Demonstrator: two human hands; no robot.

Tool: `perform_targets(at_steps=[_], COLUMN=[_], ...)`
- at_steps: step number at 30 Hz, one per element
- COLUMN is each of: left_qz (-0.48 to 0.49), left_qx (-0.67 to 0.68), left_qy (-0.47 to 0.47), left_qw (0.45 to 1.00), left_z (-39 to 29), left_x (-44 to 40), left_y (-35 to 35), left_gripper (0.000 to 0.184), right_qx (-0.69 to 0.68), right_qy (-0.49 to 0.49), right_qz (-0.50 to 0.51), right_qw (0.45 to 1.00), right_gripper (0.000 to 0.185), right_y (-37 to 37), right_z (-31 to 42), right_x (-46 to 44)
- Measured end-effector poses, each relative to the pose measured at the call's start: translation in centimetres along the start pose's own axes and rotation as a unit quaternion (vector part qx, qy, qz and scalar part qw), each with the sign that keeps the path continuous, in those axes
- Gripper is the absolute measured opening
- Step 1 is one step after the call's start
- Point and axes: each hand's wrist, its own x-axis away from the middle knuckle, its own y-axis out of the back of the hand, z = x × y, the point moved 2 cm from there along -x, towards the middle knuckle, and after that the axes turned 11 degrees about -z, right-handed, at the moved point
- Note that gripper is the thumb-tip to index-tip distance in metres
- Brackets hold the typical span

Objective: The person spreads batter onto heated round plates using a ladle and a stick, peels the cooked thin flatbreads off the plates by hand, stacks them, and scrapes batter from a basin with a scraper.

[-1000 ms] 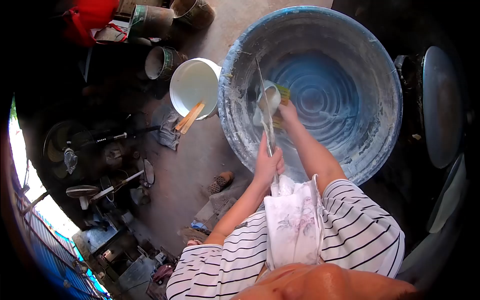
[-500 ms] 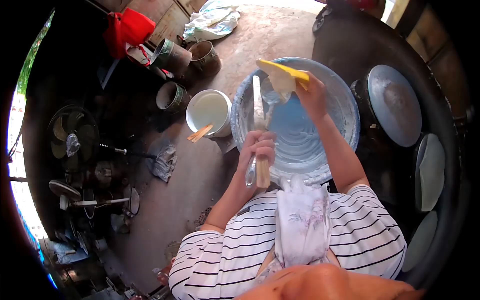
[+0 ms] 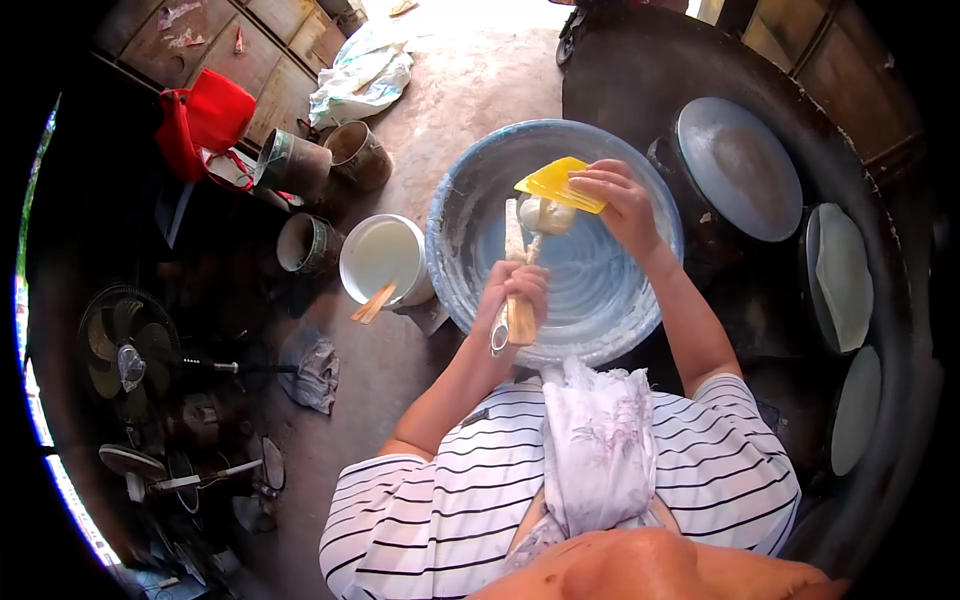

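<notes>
My left hand (image 3: 517, 287) is closed round a flat wooden-handled spatula (image 3: 521, 322) and a metal ladle (image 3: 499, 339) together. The spatula's blade points away from me and is smeared with white batter. Beside it, the ladle's bowl (image 3: 545, 214) carries pale batter. My right hand (image 3: 617, 200) pinches a yellow plastic scraper (image 3: 558, 182), whose edge lies over the ladle's bowl; I cannot tell exactly where they touch. Both hands are above a large blue basin (image 3: 456, 190), its inner wall streaked with white batter.
Left of the basin stands a white bucket (image 3: 385, 258) of pale liquid with wooden sticks (image 3: 374, 303) at its rim. Several old metal cans stand beyond, near a red bag (image 3: 205, 120). Round griddle plates (image 3: 740, 168) are on the right. A fan (image 3: 128, 345) is at left.
My right hand has brought the yellow scraper down and nearer to me, onto the ladle's bowl. My left hand still grips the spatula and ladle. The view has shifted slightly.
</notes>
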Motion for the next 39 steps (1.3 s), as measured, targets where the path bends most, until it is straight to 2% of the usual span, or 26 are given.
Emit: perform_targets(at_steps=[2, 5, 6, 7, 8, 9, 10, 11, 12, 14, 16, 17, 20, 23, 25, 27, 28, 31, 33, 34, 35, 36, 37, 38, 39], left_qz=[-0.013, -0.029, -0.023, -0.017, 0.075, 0.050, 0.012, -0.025, -0.070, -0.134, -0.127, -0.121, -0.198, -0.083, -0.184, -0.196, -0.154, -0.093, -0.061, -0.054, -0.044, -0.061, -0.007, -0.018, 0.029], left_qx=[-0.006, -0.045, -0.081, -0.117, -0.153, -0.235, -0.307, -0.350, -0.393, -0.438, -0.467, -0.480, -0.392, -0.417, -0.454, -0.416, -0.403, -0.357, -0.440, -0.491, -0.542, -0.579, -0.605, -0.615, -0.639], left_qy=[-0.019, -0.066, -0.088, -0.111, -0.036, -0.139, -0.239, -0.300, -0.355, -0.394, -0.307, -0.264, -0.362, -0.250, -0.225, -0.282, -0.241, -0.112, -0.066, -0.058, -0.032, -0.035, 0.028, 0.037, 0.068], left_qw=[1.000, 0.996, 0.993, 0.987, 0.985, 0.961, 0.921, 0.887, 0.845, 0.797, 0.819, 0.828, 0.822, 0.870, 0.842, 0.842, 0.870, 0.923, 0.894, 0.868, 0.839, 0.812, 0.796, 0.788, 0.766], left_z=[-0.5, -1.3, -1.7, -2.4, -4.7, -6.5, -7.6, -7.5, -7.4, -6.5, -11.5, -13.2, -13.4, -14.5, -15.7, -14.6, -14.4, -9.5, -3.5, 0.1, 4.4, 8.1, 11.6, 15.5, 19.3], left_x=[-0.6, -1.4, -2.0, -2.6, -3.8, -5.3, -6.2, -6.4, -6.7, -7.5, -10.3, -11.3, -12.2, -11.4, -11.2, -10.9, -10.3, -7.5, -5.1, -4.1, -3.4, -3.0, -3.3, -3.5, -4.1], left_y=[0.3, 1.4, 2.2, 3.0, 5.1, 6.0, 7.6, 8.5, 9.5, 8.4, 12.9, 14.6, 13.3, 11.7, 11.3, 9.7, 9.1, 5.0, 1.7, -0.2, -1.8, -3.1, -4.1, -4.2, -4.4], left_gripper=[0.014, 0.014, 0.014, 0.014, 0.016, 0.015, 0.015, 0.016, 0.018, 0.025, 0.035, 0.040, 0.051, 0.055, 0.038, 0.023, 0.012, 0.017, 0.024, 0.025, 0.027, 0.027, 0.031, 0.036, 0.036], right_qx=[0.018, 0.183, 0.392, 0.356, 0.317, 0.275, 0.230, 0.179, 0.175, 0.172, 0.061, 0.003, -0.151, -0.298, -0.272, -0.277, -0.275, -0.216, -0.169, -0.167, -0.151, -0.149, -0.142, -0.096, -0.055], right_qy=[-0.001, -0.036, 0.008, -0.067, -0.137, -0.206, -0.282, -0.358, -0.334, -0.284, -0.461, -0.540, -0.671, -0.658, -0.644, -0.635, -0.632, -0.603, -0.621, -0.642, -0.670, -0.662, -0.649, -0.633, -0.619], right_qz=[-0.030, -0.057, 0.013, 0.046, 0.077, 0.110, 0.229, 0.343, 0.383, 0.448, 0.432, 0.412, 0.227, 0.128, 0.059, -0.039, -0.073, -0.201, -0.245, -0.273, -0.287, -0.339, -0.398, -0.438, -0.470], right_qw=[0.999, 0.981, 0.920, 0.931, 0.935, 0.933, 0.903, 0.850, 0.843, 0.830, 0.773, 0.734, 0.690, 0.680, 0.713, 0.720, 0.721, 0.741, 0.725, 0.697, 0.668, 0.652, 0.633, 0.631, 0.627], right_gripper=[0.023, 0.023, 0.027, 0.033, 0.040, 0.048, 0.055, 0.063, 0.060, 0.056, 0.052, 0.050, 0.054, 0.054, 0.047, 0.041, 0.037, 0.025, 0.027, 0.032, 0.026, 0.023, 0.020, 0.023, 0.025], right_y=[0.2, 0.6, 0.6, 0.4, 0.0, -0.7, -2.0, -3.2, -4.6, -7.4, -6.9, -6.5, -6.2, -4.4, -1.5, 2.8, 5.5, 13.0, 17.1, 19.0, 20.9, 22.1, 23.0, 23.9, 24.5], right_z=[0.1, -3.1, -3.2, -2.2, -0.4, 1.3, 4.4, 7.1, 7.4, 6.8, 5.0, 4.3, 3.2, 3.5, 5.2, 7.3, 8.5, 13.2, 16.7, 18.4, 20.3, 22.4, 24.4, 26.5, 27.5], right_x=[-0.7, 0.5, 1.7, 2.6, 3.1, 3.3, 2.5, 2.1, 3.7, 7.6, 9.4, 10.3, 13.4, 15.2, 14.8, 15.0, 15.1, 17.2, 20.1, 21.8, 23.8, 24.6, 25.0, 26.6, 28.2])
